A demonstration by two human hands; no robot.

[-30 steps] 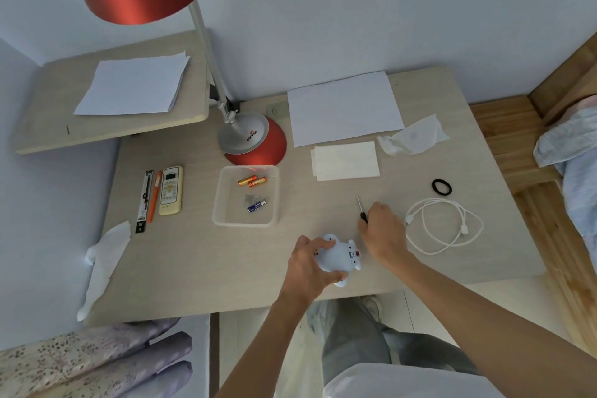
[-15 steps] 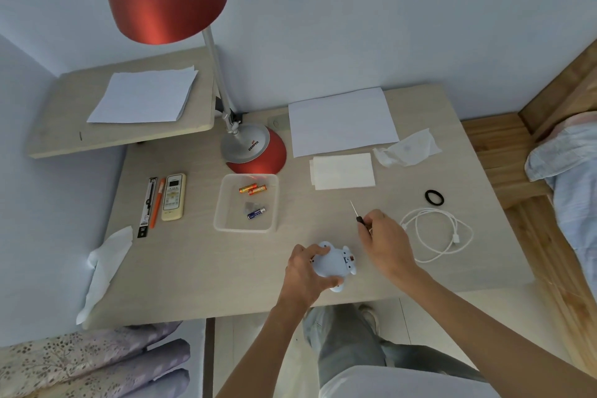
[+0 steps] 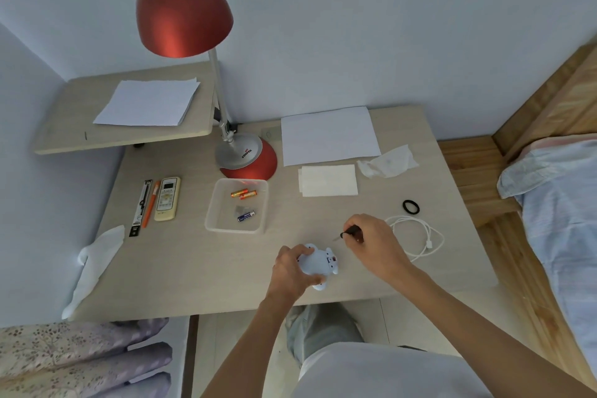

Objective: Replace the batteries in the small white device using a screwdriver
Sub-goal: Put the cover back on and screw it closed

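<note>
The small white bear-shaped device (image 3: pixel 319 263) lies near the desk's front edge, gripped from the left by my left hand (image 3: pixel 290 271). My right hand (image 3: pixel 371 242) holds a small dark-handled screwdriver (image 3: pixel 347 233) just above and right of the device, its tip pointing left and apart from the device. A clear plastic tray (image 3: pixel 213 220) behind the device holds two orange batteries (image 3: pixel 244 193) and a blue battery (image 3: pixel 246 216).
A red desk lamp (image 3: pixel 248 155) stands behind the tray. A remote (image 3: pixel 167 198), pens, white papers (image 3: pixel 328 136), tissues, a white cable (image 3: pixel 420 237) and a black ring (image 3: pixel 411 206) lie on the desk. A raised shelf (image 3: pixel 64 126) is at left, bedding at right.
My right hand has lifted the screwdriver off the desk and turned it so the tip points left toward the device. My left hand keeps holding the device; the camera view has shifted.
</note>
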